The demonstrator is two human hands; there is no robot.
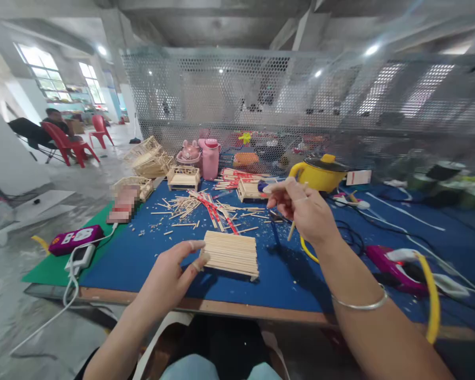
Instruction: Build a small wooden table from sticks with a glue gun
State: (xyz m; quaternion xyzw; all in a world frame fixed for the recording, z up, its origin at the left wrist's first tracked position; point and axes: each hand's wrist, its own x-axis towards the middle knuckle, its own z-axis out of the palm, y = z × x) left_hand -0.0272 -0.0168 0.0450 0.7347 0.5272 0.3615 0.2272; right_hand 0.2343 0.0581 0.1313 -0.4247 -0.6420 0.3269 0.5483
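Note:
A small panel of pale wooden sticks (230, 250), laid side by side, rests near the front of the blue mat. My left hand (180, 266) pinches its left edge between thumb and fingers. Raised to the right of the panel, my right hand (301, 208) is closed around a thin wooden stick (291, 232) that pokes out below the palm. A dark blue piece (262, 186) shows at its fingertips; I cannot make out what it is. Pale coverings wrap some fingertips. Below the hand is a slim blue tool (276, 232), partly hidden.
Loose sticks (182, 207) and red-printed wrappers (211, 211) lie behind the panel. Small stick-built frames (184, 178), a pink bottle (210, 160) and a yellow pot (320, 175) stand farther back. Purple power strips (396, 269) with cables flank the work area. Mesh (229, 95) rises behind.

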